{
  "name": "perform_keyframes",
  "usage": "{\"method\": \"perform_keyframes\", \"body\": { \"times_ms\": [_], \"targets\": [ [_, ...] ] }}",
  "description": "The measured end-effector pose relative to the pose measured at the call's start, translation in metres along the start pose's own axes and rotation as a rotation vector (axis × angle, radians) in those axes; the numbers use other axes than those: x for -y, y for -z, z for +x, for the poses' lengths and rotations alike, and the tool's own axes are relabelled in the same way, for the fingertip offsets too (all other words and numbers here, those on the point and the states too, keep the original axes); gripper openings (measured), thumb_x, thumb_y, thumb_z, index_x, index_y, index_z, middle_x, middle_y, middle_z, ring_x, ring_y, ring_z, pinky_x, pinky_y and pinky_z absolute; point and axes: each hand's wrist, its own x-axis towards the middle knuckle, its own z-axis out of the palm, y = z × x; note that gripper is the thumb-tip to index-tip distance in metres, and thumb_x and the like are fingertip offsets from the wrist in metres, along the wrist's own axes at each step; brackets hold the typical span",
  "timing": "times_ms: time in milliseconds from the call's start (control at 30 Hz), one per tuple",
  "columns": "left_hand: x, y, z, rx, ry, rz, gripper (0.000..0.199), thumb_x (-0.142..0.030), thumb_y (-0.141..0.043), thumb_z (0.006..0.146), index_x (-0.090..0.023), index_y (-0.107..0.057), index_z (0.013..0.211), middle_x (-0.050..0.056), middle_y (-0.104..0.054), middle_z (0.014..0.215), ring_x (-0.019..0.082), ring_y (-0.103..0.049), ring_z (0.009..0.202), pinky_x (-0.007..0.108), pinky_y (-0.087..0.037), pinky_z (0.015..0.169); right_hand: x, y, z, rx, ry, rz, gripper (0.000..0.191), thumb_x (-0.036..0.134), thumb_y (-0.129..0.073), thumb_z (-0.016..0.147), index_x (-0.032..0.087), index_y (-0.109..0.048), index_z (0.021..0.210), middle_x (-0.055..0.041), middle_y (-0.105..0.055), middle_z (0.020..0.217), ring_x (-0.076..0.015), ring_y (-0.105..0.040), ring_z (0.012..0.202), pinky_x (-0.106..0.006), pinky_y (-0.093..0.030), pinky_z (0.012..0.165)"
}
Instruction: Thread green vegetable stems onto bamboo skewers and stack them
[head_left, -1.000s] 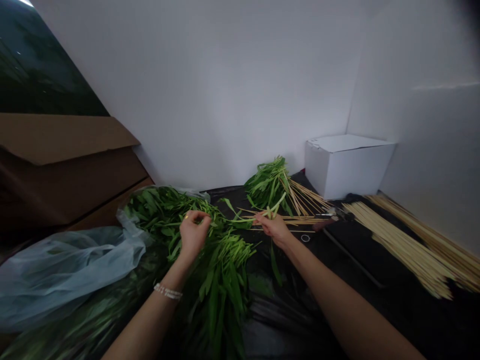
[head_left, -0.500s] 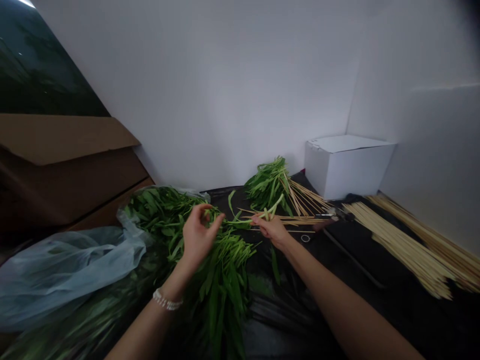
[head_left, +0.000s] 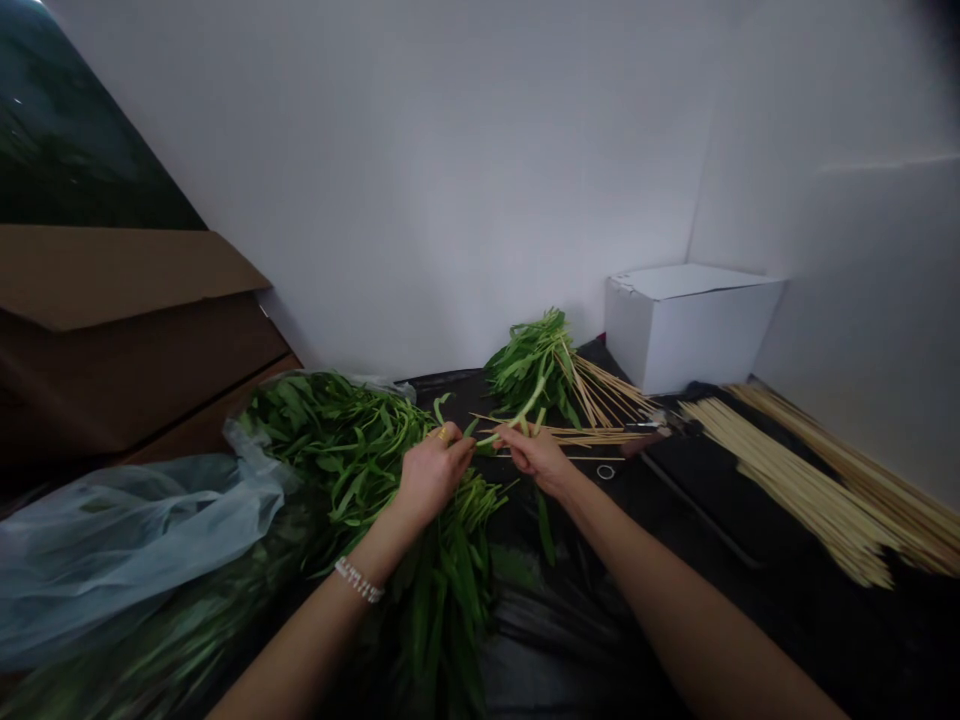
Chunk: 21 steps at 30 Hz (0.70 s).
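Note:
Between my hands is a pale green leafy vegetable stem [head_left: 534, 396], its thick end curving up to the right. My right hand [head_left: 541, 460] is closed on the stem, with another short stalk poking up between its fingers. My left hand [head_left: 431, 472] pinches the leafy end of the same stem. Under and beside my left hand lies a heap of leafy greens [head_left: 337, 430], and a looser bunch of greens [head_left: 450, 590] hangs toward me. Beyond my right hand a pile of greens on skewers [head_left: 529, 360] rests near the wall. Loose wooden skewers [head_left: 600, 437] lie behind my right hand.
A clear plastic bag [head_left: 142, 530] and an open cardboard box [head_left: 135, 350] are on the left. At the back right stands a white box [head_left: 690, 330]. Long bundles of skewers [head_left: 795, 490] lie to the right, and a small ring [head_left: 606, 472] sits near my right wrist.
My left hand has moved right and its fingers have closed on the stem's leafy end. The stem's thick end now points more upward. My right hand keeps its hold.

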Motion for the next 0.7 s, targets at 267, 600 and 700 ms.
{"method": "perform_keyframes", "body": {
  "times_ms": [267,600,700],
  "targets": [
    [0.005,0.003,-0.005,0.003,-0.076,0.047,0.021,-0.026,-0.048,0.095,-0.023,-0.068,0.091,0.004,-0.063,0.087,0.016,-0.058,0.082,0.026,-0.040,0.064,0.005,0.011,0.006,-0.100,0.027,0.112,0.040,0.048,-0.081,0.058,0.014,-0.068,0.076,0.0030,-0.062,0.058,0.0000,-0.029,0.032,-0.016,-0.012,0.030],
    [0.003,0.005,-0.003,-0.066,0.163,-0.088,0.016,-0.022,-0.053,0.084,-0.020,-0.064,0.072,0.003,-0.061,0.083,0.017,-0.057,0.078,0.028,-0.040,0.068,-0.001,0.003,0.001,0.016,-0.001,0.046,0.035,0.043,-0.081,0.061,0.014,-0.070,0.077,-0.0015,-0.068,0.063,-0.0008,-0.030,0.033,-0.018,-0.012,0.032],
    [0.011,0.011,0.003,-0.137,0.384,-0.291,0.018,-0.022,-0.051,0.080,-0.019,-0.057,0.063,0.001,-0.056,0.075,0.015,-0.054,0.071,0.027,-0.039,0.065,-0.003,0.004,0.002,0.048,-0.010,0.100,0.032,0.041,-0.081,0.063,0.015,-0.069,0.079,-0.0011,-0.068,0.064,-0.0006,-0.030,0.033,-0.018,-0.012,0.032]
  ]
}}
